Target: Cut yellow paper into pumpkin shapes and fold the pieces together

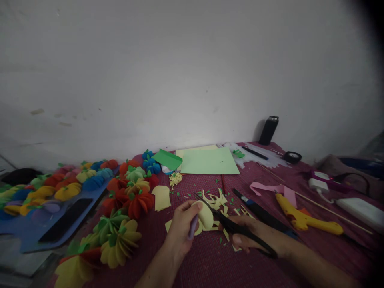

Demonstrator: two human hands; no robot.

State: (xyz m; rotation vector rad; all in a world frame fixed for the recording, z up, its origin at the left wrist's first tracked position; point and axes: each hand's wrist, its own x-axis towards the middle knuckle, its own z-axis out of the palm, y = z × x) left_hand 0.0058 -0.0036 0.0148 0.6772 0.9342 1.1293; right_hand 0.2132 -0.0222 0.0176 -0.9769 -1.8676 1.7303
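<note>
My left hand (183, 220) is closed on a pale yellow paper piece (206, 216) with a rounded outline. A lilac strip-like piece (193, 227) also shows under its fingers; what it is I cannot make out. Black scissors (231, 225) are in my right hand (249, 232), with the blades pointing up and left along the edge of the yellow paper. Whether the blades touch the paper is hard to tell. Yellow paper offcuts (220, 200) lie beneath and behind both hands. A small stack of yellow paper (162, 198) rests left of my left hand.
Several folded paper pumpkins (139, 204) stand at left, more on a blue board (99, 196). Green sheets (210, 161) lie at the back. On the right are a utility knife (264, 214), a yellow glue gun (303, 218), pink ribbon (270, 188), a black bottle (268, 131) and a power bank (361, 212).
</note>
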